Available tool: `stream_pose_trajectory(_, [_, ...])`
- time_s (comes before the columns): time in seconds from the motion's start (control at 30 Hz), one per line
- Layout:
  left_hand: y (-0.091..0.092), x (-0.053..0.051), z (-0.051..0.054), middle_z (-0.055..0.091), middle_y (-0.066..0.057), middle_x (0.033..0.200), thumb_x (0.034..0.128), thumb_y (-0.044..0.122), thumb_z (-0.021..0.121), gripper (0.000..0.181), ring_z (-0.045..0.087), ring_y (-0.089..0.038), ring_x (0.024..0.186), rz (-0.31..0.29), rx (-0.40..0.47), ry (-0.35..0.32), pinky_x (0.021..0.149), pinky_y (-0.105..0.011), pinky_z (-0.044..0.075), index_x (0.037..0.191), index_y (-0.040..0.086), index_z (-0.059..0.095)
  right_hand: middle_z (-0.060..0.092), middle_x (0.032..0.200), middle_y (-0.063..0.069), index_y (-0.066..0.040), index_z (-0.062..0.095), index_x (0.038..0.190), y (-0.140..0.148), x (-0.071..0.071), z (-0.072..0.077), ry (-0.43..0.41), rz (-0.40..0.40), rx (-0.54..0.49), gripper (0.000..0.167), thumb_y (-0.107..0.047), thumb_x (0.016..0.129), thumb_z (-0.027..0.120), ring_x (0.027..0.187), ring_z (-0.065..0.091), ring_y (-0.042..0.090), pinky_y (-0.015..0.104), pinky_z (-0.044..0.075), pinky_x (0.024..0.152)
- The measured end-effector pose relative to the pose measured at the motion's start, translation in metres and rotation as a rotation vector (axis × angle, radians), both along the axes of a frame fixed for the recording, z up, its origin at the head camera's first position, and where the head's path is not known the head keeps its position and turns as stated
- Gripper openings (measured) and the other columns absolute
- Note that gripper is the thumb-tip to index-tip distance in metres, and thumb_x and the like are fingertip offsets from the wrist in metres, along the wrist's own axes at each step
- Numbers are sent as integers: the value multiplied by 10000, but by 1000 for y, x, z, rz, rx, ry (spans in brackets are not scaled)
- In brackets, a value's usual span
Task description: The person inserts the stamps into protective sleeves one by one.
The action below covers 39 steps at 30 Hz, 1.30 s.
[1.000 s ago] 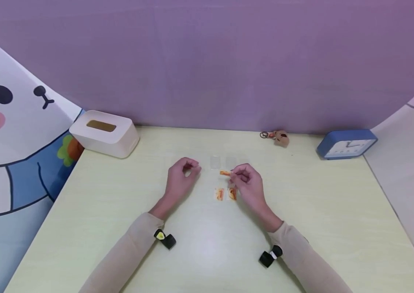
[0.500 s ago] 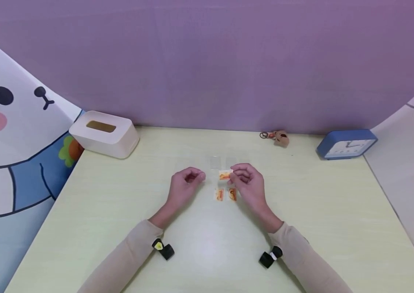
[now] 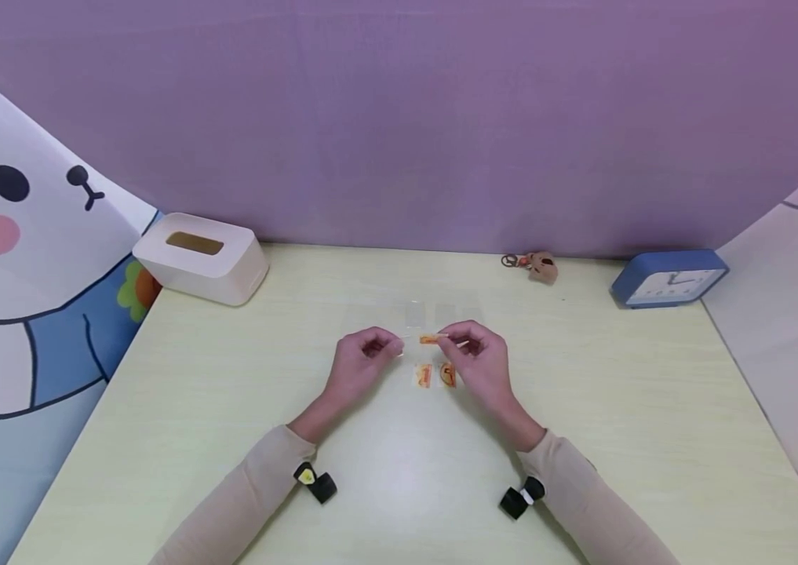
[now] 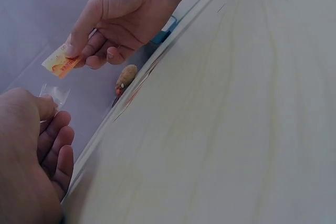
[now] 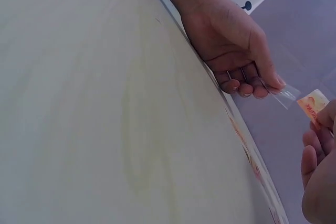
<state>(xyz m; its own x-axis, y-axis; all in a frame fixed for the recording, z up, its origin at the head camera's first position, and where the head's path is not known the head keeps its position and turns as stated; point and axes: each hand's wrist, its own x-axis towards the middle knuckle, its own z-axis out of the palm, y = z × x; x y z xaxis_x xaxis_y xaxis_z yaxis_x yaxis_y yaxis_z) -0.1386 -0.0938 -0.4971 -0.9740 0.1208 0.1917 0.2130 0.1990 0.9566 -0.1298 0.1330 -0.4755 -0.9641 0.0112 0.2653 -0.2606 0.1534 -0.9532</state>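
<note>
My left hand (image 3: 358, 366) pinches a small clear plastic sleeve (image 5: 285, 96) between thumb and fingers. Opposite it, my right hand (image 3: 481, 361) pinches a small orange-and-yellow printed card (image 4: 61, 62) by one end. Card and sleeve face each other across a narrow gap, both held above the table. Below the hands in the head view, an orange card (image 3: 423, 375) and another orange card (image 3: 447, 374) lie side by side on the table. Beyond the hands lie a clear sleeve (image 3: 415, 314) and another faint clear sleeve (image 3: 445, 314).
A white tissue box (image 3: 204, 259) stands at the table's back left corner. Along the back edge are a brown animal keychain (image 3: 541, 267) and, farther right, a blue clock (image 3: 670, 278). A purple backdrop (image 3: 399, 133) rises behind the pale table (image 3: 399, 486).
My left hand has come down and right, toward the card, and the clear sleeve now shows at its fingertips. The right hand has stayed almost in place, tilting the card.
</note>
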Motion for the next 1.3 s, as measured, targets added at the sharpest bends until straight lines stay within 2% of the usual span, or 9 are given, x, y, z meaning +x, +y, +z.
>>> stream_pose_trajectory(0.2, [0,0,1,783,-90,896,1019,120,823,125,647,-140,770,-5,-16,4,723,-221,537,977,3,812,782,952,189,11,817,1011,-2,2,-1,48,-5,-6,56,7,964,846,791,695,85,192,512,666])
stream_pose_trajectory(0.5, [2,1,3,791,-121,922,1010,80,821,97,649,-138,795,-28,-20,-5,741,-217,540,987,-15,813,795,947,209,24,811,1003,-3,2,-2,103,-22,-27,55,23,959,844,794,725,58,184,535,668])
stream_pose_trajectory(0.97, [4,3,2,784,-111,925,1009,80,823,92,638,-122,785,-40,-14,8,724,-215,537,997,-9,806,791,921,206,53,787,1017,-2,0,-6,4,4,-4,71,12,978,830,776,704,104,181,543,659])
stream_pose_trajectory(1.3, [3,1,0,768,-138,949,1020,50,801,87,636,-124,794,-48,13,24,726,-208,534,1021,-32,773,776,899,131,11,800,1042,0,1,-6,34,55,127,60,3,987,822,746,648,159,210,506,658])
